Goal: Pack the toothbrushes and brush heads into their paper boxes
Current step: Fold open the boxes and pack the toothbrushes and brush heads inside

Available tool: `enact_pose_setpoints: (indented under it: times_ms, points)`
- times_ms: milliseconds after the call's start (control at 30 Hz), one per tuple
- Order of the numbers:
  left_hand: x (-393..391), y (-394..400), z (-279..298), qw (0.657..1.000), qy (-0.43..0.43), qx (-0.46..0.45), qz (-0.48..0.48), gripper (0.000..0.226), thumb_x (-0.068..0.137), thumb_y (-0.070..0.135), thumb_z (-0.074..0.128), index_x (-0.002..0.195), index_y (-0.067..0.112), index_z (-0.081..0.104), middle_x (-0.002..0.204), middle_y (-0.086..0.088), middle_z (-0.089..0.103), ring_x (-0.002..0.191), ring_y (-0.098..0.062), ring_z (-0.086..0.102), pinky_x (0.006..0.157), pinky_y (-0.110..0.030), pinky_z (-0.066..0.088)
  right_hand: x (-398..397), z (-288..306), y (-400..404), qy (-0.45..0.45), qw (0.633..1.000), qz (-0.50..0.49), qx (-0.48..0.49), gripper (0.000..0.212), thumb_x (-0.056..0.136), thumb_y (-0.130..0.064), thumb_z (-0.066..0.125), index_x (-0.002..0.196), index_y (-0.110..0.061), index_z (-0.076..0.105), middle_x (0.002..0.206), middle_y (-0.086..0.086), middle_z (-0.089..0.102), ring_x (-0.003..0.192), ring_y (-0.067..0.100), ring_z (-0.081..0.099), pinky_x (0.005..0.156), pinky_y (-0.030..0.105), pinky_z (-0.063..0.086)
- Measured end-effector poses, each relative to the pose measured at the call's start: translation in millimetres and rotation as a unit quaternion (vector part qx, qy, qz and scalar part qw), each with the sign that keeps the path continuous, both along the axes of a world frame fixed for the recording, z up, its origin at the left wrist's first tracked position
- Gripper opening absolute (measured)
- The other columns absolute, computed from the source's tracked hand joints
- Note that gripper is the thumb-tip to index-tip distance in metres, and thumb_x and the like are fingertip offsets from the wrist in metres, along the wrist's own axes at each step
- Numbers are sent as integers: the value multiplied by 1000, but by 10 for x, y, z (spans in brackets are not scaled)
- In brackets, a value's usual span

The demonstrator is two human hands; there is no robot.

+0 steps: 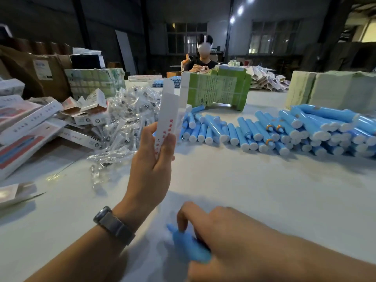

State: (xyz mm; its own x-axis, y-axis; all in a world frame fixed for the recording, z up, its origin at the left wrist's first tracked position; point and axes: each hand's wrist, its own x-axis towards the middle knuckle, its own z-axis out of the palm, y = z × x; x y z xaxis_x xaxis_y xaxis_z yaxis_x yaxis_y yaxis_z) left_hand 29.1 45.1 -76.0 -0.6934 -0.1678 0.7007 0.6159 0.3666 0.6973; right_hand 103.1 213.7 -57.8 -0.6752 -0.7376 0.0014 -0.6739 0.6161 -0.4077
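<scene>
My left hand (151, 157) holds a long white paper box (167, 110) upright above the table, fingers curled round its lower part; red print runs down its side and its top flap stands open. Low in the view, my right hand (215, 231) grips a blue toothbrush handle (189, 244), blurred, its narrow end pointing up and left. A long heap of blue toothbrush handles (284, 131) lies across the middle of the white table (264, 190). Brush heads in clear plastic wrappers (126, 119) are piled to the left of it.
White paper boxes (30, 123) are stacked and scattered at the left. Green shrink-wrapped packs (219, 88) stand behind the handles, more pale packs (333, 88) at the right. Another person (200, 62) sits at the far side. Brown cartons (40, 72) stand back left.
</scene>
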Motion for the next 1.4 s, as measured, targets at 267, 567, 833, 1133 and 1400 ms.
enact_pose_setpoints:
  times_ms: [267, 567, 833, 1133, 1400]
  points:
    - [-43, -21, 35, 995, -20, 94, -20, 11, 96, 44, 44, 105, 39, 46, 105, 18, 61, 99, -13, 64, 86, -41, 56, -718, 448, -73, -10, 979, -31, -200, 38, 78, -19, 69, 109, -30, 51, 49, -11, 44, 48, 4, 38, 48, 16, 33]
    - [2, 34, 54, 984, -55, 142, -94, 23, 100, 47, 45, 116, 31, 46, 112, 0, 58, 96, -13, 64, 73, -23, 58, -1022, 621, -122, -12, 941, -35, -336, 23, 73, -26, 61, 95, -33, 60, 56, -10, 42, 55, 7, 39, 51, 21, 34]
    - [32, 7, 18, 984, -79, 57, -151, 39, 84, 37, 53, 122, 39, 46, 100, 23, 64, 89, -10, 65, 80, -27, 58, -954, 681, -131, 78, 870, -80, -480, 31, 78, -24, 60, 106, -32, 51, 81, 24, 60, 64, 27, 52, 60, 48, 50]
    - [52, -12, -14, 976, -117, 72, -171, 51, 65, 49, 51, 106, 21, 62, 84, -7, 70, 69, -13, 68, 61, -24, 55, -834, 986, -63, 69, 695, -68, -712, 24, 96, -9, 57, 113, -18, 43, 79, -2, 62, 60, 8, 54, 50, 21, 45]
    - [61, -25, -32, 982, -96, 25, -161, 47, 72, 52, 49, 114, 33, 57, 87, 8, 66, 76, -12, 67, 67, -22, 54, -835, 1014, -75, 162, 782, -67, -599, 32, 95, -12, 60, 116, -20, 36, 82, -1, 58, 61, 12, 50, 59, 25, 47]
